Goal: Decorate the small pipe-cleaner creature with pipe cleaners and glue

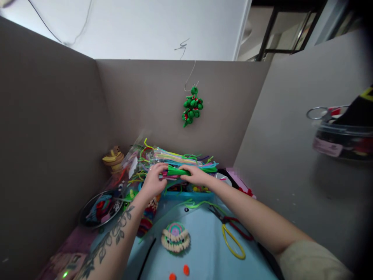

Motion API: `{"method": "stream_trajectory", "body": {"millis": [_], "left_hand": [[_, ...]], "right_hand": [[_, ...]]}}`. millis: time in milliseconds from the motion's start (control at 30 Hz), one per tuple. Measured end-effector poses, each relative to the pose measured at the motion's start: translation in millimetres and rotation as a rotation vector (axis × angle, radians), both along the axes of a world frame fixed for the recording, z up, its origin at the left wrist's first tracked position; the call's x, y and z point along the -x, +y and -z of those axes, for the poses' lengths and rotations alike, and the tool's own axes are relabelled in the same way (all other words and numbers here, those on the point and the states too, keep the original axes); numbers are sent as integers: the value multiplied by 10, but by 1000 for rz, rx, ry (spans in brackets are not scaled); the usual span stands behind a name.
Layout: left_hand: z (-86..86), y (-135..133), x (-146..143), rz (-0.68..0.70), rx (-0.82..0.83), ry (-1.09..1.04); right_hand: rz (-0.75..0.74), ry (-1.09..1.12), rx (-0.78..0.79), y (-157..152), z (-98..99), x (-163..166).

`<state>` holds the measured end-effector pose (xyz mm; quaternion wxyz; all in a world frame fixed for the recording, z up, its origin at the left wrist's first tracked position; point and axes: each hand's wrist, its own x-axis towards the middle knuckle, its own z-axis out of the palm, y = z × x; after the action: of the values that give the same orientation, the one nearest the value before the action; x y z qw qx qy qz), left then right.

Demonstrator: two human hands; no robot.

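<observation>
Both my hands reach to the back of the desk and grip a bundle of green pipe cleaners (176,171). My left hand (154,179) holds its left end with the fingers curled round it. My right hand (194,176) is closed on its right part. Under and behind the bundle lies a heap of pipe cleaners in many colours (175,157), some in clear bags. A blue tray (186,195) sits just below my hands.
A blue mat (204,249) carries a round woven piece with eyes (175,237), red-and-yellow scissors (233,233), a black pipe cleaner (147,256) and two orange pompoms (185,269). A round dish (100,208) stands left. Grey partitions surround the desk; a green ornament (192,107) hangs on the back one.
</observation>
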<state>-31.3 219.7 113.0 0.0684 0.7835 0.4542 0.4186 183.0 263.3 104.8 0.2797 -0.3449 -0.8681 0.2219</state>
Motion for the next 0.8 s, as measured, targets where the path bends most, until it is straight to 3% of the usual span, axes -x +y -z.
{"method": "stream_trajectory", "body": {"millis": [100,200,367,467,567,800], "left_hand": [[-236,-55,-36,125,-98,-93],[-325,33,-102,224,13,87],[-89,284,-148,291,143,504],[-15,333,-77,334,142,532],[-54,326,48,312,136,478],[-21,269,223,194,127,424]], "right_hand": [[-66,-41,-2,-6,23,-3],[-62,-94,-37,-7,73,7],[-33,-149,-143,-48,111,11],[-41,-263,-232,-57,96,-14],[35,-297,-286,0,49,-82],[387,158,-270,182,-202,-324]]}}
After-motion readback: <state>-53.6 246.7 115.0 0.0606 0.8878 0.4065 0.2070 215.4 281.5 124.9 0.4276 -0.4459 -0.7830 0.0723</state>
